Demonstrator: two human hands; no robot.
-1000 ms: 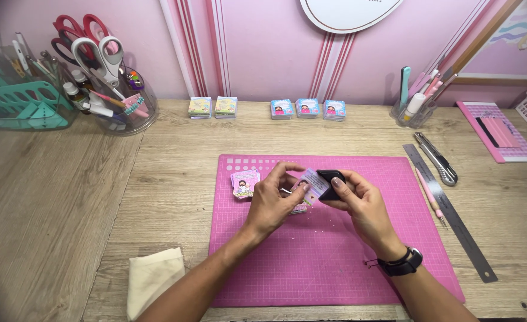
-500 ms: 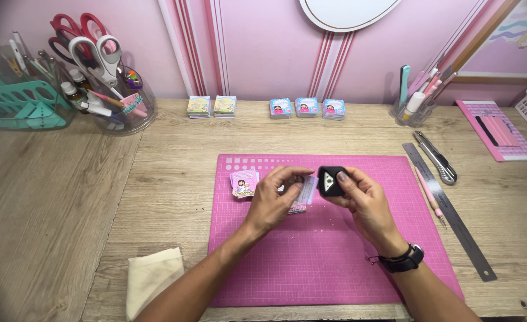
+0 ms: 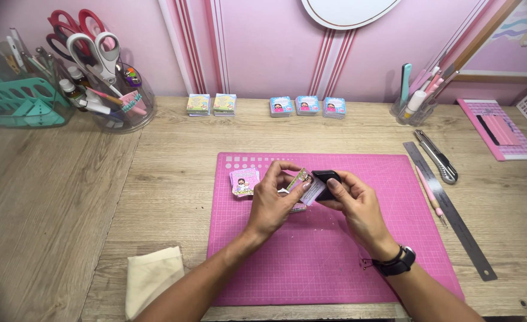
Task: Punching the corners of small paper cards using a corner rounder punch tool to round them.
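Over the pink cutting mat (image 3: 335, 250), my left hand (image 3: 272, 203) pinches a small printed card (image 3: 304, 183) by its edge. My right hand (image 3: 356, 206) grips a small black punch tool (image 3: 328, 180) that meets the card's right corner. A short stack of similar small pink cards (image 3: 244, 180) lies on the mat just left of my left hand. A black watch sits on my right wrist.
Small card stacks (image 3: 211, 104) (image 3: 307, 107) line the back of the wooden desk. A clear jar with scissors (image 3: 105, 83) and a teal basket (image 3: 19, 101) stand back left. A pen cup (image 3: 415, 101), utility knife (image 3: 435, 156), steel ruler (image 3: 448, 209) and pink notebook (image 3: 497, 128) lie right. A cream cloth (image 3: 153, 277) lies front left.
The black punch tool turned: half a second ago its face pointed at me, now it is tilted onto the card's corner. Both hands stayed in the same spot over the mat.
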